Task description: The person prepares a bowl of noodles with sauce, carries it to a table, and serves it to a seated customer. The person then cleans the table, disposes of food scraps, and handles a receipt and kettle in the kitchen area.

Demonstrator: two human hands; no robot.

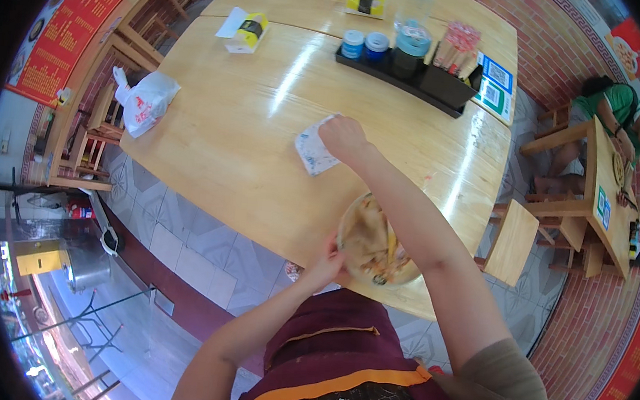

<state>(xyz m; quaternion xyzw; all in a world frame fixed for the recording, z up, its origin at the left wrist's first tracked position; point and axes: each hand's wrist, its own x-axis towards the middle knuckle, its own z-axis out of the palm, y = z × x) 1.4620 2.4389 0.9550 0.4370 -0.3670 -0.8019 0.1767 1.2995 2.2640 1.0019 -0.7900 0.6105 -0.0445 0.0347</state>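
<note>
My right hand [343,137] is closed on the right part of a white patterned cloth [315,148], which lies on the light wooden table [220,107]. Near the table's front edge, my left hand [331,263] holds the left rim of a round bowl [370,243]. Food scraps and brownish crumpled material fill the bowl. My right forearm passes above it and hides part of its right side.
A black condiment tray [408,85] with jars and wrapped chopsticks stands toward the back. Yellow tissue packs [251,30] and a knotted white plastic bag [150,99] are on the table. A wooden stool [511,243] stands at right; a person in green [620,108] sits beyond.
</note>
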